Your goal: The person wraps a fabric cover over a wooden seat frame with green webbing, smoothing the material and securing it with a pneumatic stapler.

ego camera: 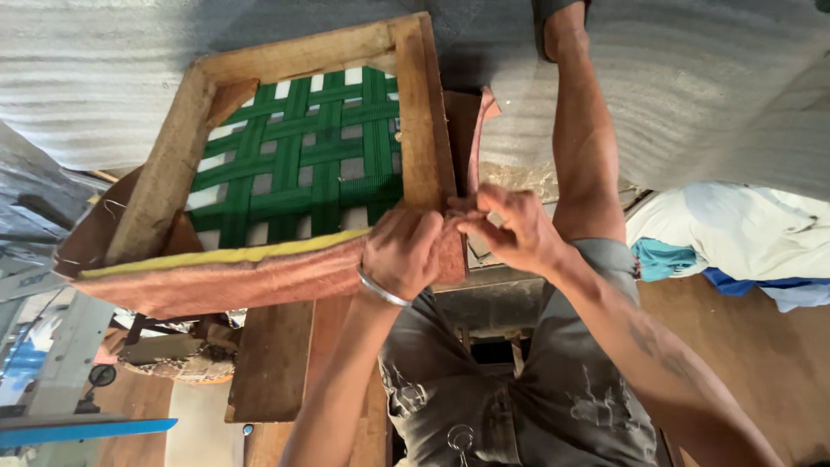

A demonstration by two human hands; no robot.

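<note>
A wooden seat frame [420,112] with green woven webbing [303,160] lies bottom-up in front of me, propped on my leg. Reddish-brown upholstery fabric [233,281] is wrapped over its near edge, with a yellow foam strip [216,255] showing above it. My left hand [402,255], a metal bangle on the wrist, presses and grips the fabric at the frame's near right corner. My right hand [510,229] pinches a fold of the same fabric at that corner, fingers closed on it. A loose fabric flap [477,138] stands up along the frame's right side.
A wooden board [272,363] lies under the frame. White and blue cloth [735,242] is piled at the right. A corrugated metal wall [692,78] runs behind. A blue strip [82,428] and machine parts sit at the lower left.
</note>
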